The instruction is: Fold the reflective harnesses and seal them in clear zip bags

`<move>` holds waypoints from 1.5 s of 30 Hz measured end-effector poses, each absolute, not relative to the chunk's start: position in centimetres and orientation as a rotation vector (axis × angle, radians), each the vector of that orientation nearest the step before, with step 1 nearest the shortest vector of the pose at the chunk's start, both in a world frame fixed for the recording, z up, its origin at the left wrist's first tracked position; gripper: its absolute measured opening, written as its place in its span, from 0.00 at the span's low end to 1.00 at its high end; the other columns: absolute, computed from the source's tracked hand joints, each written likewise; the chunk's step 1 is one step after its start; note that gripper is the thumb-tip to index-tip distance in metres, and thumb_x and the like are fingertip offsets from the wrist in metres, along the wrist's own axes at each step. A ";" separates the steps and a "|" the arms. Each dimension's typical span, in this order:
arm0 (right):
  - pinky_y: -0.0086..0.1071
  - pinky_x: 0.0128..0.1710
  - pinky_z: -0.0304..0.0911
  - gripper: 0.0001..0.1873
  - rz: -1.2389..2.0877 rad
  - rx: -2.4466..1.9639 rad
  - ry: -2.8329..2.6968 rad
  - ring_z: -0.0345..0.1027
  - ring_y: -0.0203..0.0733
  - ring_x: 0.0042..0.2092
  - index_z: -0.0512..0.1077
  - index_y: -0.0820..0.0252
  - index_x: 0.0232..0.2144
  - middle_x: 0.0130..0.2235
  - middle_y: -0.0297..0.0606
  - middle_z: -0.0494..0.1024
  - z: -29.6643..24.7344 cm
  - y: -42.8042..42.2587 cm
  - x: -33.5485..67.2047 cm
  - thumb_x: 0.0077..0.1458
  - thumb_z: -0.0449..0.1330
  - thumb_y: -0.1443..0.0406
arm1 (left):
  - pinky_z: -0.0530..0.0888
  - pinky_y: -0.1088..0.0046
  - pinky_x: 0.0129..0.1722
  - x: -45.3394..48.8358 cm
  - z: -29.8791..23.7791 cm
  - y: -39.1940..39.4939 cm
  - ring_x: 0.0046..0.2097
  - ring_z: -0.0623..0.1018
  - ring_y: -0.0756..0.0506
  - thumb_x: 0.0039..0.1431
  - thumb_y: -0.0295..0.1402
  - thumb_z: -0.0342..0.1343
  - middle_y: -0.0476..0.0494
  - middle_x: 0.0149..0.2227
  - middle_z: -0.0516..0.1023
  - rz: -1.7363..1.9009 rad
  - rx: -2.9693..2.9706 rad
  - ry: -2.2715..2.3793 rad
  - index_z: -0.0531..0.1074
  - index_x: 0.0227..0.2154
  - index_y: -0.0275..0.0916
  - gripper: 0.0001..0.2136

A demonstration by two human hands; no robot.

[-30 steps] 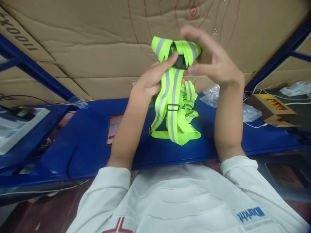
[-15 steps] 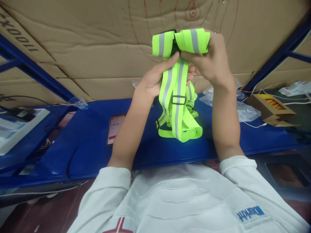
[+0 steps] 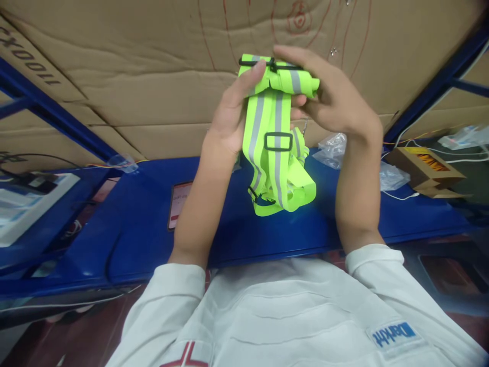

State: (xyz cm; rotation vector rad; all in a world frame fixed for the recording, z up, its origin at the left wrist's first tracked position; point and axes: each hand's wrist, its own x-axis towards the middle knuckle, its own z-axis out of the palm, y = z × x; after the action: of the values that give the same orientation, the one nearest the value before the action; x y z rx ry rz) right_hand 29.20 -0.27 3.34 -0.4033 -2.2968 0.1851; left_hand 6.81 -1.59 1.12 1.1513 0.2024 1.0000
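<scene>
Both hands hold up a neon-yellow reflective strap harness [image 3: 260,122] with grey stripes, in front of the cardboard. My left hand [image 3: 234,112] is closed on its folded upper part, the thumb pressing on top and fingertips showing behind the straps. My right hand [image 3: 332,97] curls round the right end of the folded bundle, its forefinger along the top edge. A black cord or band crosses the top of the bundle. Lower down, a black slide buckle [image 3: 278,142] sits on a hanging strap. The strap loops dangle over the blue table.
A cardboard sheet [image 3: 164,92] with red marks stands behind the blue table [image 3: 153,204]. A phone [image 3: 179,204] lies by my left forearm. Clear plastic bags [image 3: 331,150], a small open carton [image 3: 428,171] and a white cable are at the right. Blue frame posts [image 3: 57,120] flank both sides.
The folded top of the harness has tipped over, bringing the black band into view. My right hand has turned and opened its grip round the end; the hanging straps have risen slightly.
</scene>
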 end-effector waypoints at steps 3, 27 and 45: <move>0.47 0.81 0.58 0.54 0.546 -0.357 -2.323 0.49 0.54 0.82 0.59 0.46 0.81 0.83 0.29 0.53 3.2 0.1 30.5 0.61 0.75 0.48 | 0.88 0.64 0.37 6.5 0.1 -1.1 0.36 0.89 0.38 0.80 0.47 0.49 0.33 0.40 0.90 1.017 1.208 0.126 0.83 0.48 0.32 0.24; 0.40 0.61 0.73 0.10 -0.002 -0.422 -1.881 0.77 0.51 0.55 0.79 0.52 0.47 0.51 0.37 0.82 2.9 -1.5 25.5 0.64 0.70 0.65 | 0.83 0.62 0.58 7.8 -0.9 0.6 0.64 0.84 0.37 0.78 0.34 0.43 0.45 0.38 0.83 1.121 1.315 0.335 0.80 0.44 0.36 0.18; 0.40 0.52 0.81 0.26 0.638 -0.623 -1.918 0.80 0.49 0.50 0.85 0.52 0.50 0.51 0.38 0.86 2.3 -0.9 26.7 0.61 0.78 0.42 | 0.88 0.55 0.47 6.0 -0.8 -0.4 0.44 0.89 0.34 0.66 0.36 0.64 0.41 0.36 0.86 0.987 1.441 0.219 0.81 0.41 0.38 0.07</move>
State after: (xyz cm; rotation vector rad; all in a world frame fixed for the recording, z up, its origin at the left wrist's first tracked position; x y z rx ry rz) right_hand 26.69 -0.90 2.28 -0.6226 -1.9180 0.6377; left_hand 6.03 -0.42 -0.76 1.4409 0.2191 0.9866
